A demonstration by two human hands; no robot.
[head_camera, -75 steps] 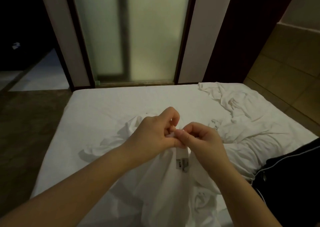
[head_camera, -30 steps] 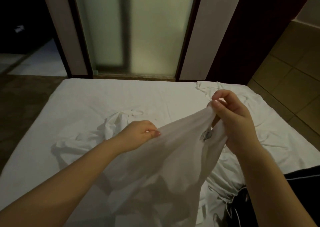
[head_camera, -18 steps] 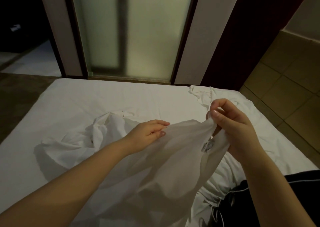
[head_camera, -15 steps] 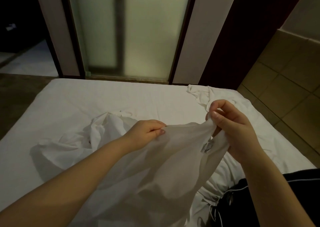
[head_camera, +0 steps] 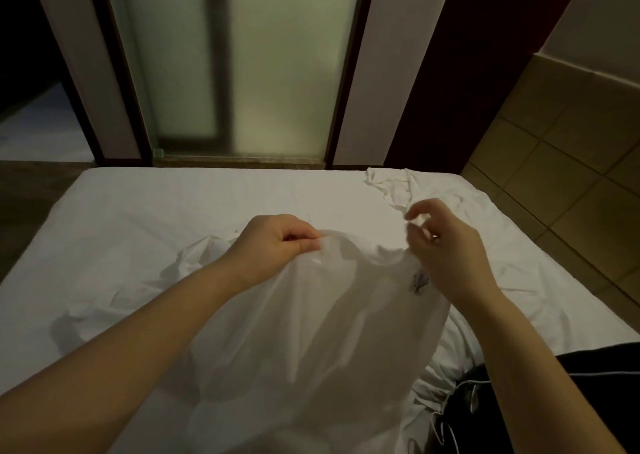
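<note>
**Desk:** What did the head camera give you at that moment?

**Operator:** Mostly bed (head_camera: 166,218). Its white cover filled my view from the middle down to 6 o'clock. A frosted door (head_camera: 277,72) stood beyond it at 12, and a tiled wall (head_camera: 571,135) ran along 3 o'clock.

**Desk:** And the cloth?

**Operator:** The cloth (head_camera: 311,342) was white too. It was held up off the bed and hung from the hands, spreading from the centre towards 6. More white fabric lay crumpled on the bed at 8 o'clock, and I couldn't tell whether it was the same piece. A loose sheet (head_camera: 394,187) lay rumpled at 2 o'clock near the bed's far corner. A dark garment (head_camera: 609,377) with pale piping sat at 4 o'clock.

**Desk:** Hands?

**Operator:** I saw the left hand (head_camera: 277,242) at the cloth's 11 o'clock, thumb and fingers pinching its top edge. The right hand (head_camera: 446,249) was at the cloth's 1 o'clock. Its forefinger and thumb were curled and apart, with nothing between them. The cloth's edge ran up against the underside of that hand. Whether the lower fingers gripped it, I couldn't tell.

**Desk:** Anything smaller?

**Operator:** A label (head_camera: 419,282) hung on the cloth just below the right hand, at that hand's 7 o'clock. It was pale, and its dark print was too blurred for me to read.
</note>
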